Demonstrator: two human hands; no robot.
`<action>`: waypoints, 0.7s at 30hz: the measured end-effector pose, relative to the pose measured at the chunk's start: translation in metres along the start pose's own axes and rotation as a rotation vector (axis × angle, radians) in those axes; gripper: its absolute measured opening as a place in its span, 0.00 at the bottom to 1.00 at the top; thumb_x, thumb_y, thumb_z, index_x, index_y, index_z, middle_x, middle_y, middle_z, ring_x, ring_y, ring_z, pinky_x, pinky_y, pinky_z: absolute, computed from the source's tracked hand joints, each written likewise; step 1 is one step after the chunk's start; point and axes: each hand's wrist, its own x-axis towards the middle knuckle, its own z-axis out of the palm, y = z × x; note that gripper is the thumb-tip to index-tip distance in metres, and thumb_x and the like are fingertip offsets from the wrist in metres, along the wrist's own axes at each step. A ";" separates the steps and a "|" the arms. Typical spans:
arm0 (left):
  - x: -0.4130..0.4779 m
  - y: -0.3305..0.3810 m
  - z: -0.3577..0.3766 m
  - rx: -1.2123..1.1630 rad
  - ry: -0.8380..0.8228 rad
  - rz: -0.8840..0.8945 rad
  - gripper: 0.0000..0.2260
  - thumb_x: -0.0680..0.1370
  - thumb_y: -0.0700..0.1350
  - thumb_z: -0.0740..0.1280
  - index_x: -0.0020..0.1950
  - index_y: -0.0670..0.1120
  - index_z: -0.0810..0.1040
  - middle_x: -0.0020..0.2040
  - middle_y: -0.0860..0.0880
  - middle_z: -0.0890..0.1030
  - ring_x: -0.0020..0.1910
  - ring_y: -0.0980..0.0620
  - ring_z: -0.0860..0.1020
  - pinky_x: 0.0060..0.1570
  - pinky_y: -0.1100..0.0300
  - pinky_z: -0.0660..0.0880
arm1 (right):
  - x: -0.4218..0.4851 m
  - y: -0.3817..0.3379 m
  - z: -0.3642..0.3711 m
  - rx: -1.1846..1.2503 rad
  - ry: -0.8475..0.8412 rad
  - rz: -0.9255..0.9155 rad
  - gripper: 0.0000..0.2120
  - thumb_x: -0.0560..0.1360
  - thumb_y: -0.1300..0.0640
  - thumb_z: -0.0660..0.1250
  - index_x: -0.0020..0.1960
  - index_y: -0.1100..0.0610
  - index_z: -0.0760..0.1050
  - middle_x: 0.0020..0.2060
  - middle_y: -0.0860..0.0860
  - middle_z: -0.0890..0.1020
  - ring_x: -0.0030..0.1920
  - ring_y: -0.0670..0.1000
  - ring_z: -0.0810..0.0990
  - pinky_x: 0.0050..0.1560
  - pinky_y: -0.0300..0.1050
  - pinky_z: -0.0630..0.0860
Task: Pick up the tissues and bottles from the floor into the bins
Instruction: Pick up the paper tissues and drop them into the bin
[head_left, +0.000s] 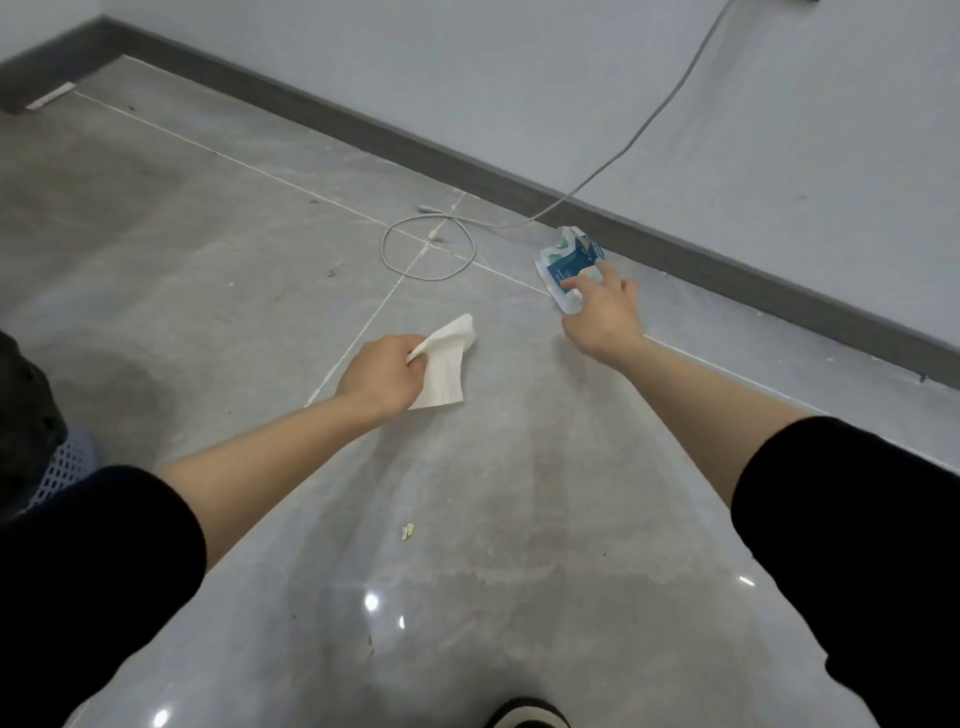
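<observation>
Nearest, at the floor's (467, 597) near edge: shoe tip (524, 717), black sleeves (93, 571) on either side. Just beyond, a pale crumb (408, 530) on the tile, apart from both arms. At the left edge, low down: pale mesh bin (65, 467), mostly hidden under something dark (26, 405), so contents not to be told.

Further out, left of middle: left hand (376, 371), clenched round one end of a white tissue (444, 364), sheet hanging from the fist beside a tile joint. Lifted clear or brushing the floor: cannot tell.

Beyond and to the right: right hand (605, 312), reaching out, fingers (574, 283) straight and spread, tips laid on a blue and white packet (563, 265). Touching only, nothing curled round it, thumb hidden. Packet flat on the floor, near the skirting (363, 130), long axis pointing away toward the wall (727, 130), roughly in line with the reaching fingers.

Judged: mid-pickup, tissue secured, packet next. Right hand plainly the nearer one, left taken up with the tissue. Needed next, probably: close fingers across the packet's short width, or drag it back first. Bin then back and to the left, well apart from the packet, nearer the left hand.

Farthest: grey cable (385, 247) looped on the floor left of the packet, then rising up the wall. Skirting all along the floor's far edge. No bottle in view.
</observation>
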 end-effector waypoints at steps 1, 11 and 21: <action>0.001 0.001 -0.001 -0.021 0.007 -0.011 0.12 0.80 0.41 0.56 0.52 0.49 0.78 0.43 0.48 0.76 0.46 0.45 0.73 0.42 0.59 0.66 | 0.004 0.002 -0.001 -0.012 -0.031 0.023 0.25 0.76 0.62 0.60 0.71 0.48 0.66 0.77 0.52 0.51 0.73 0.58 0.52 0.69 0.50 0.61; -0.002 0.002 -0.009 -0.097 -0.018 -0.005 0.11 0.80 0.40 0.56 0.50 0.46 0.78 0.43 0.47 0.76 0.43 0.47 0.72 0.35 0.60 0.65 | 0.032 0.006 0.008 -0.227 -0.285 0.127 0.25 0.77 0.55 0.60 0.74 0.55 0.62 0.73 0.56 0.59 0.73 0.63 0.53 0.73 0.53 0.52; -0.013 -0.020 -0.010 -0.156 0.007 -0.081 0.10 0.80 0.40 0.56 0.45 0.46 0.76 0.43 0.46 0.76 0.44 0.46 0.72 0.38 0.58 0.65 | -0.012 -0.004 0.034 -0.319 -0.229 -0.090 0.15 0.76 0.56 0.65 0.60 0.61 0.71 0.52 0.59 0.78 0.54 0.60 0.76 0.48 0.45 0.72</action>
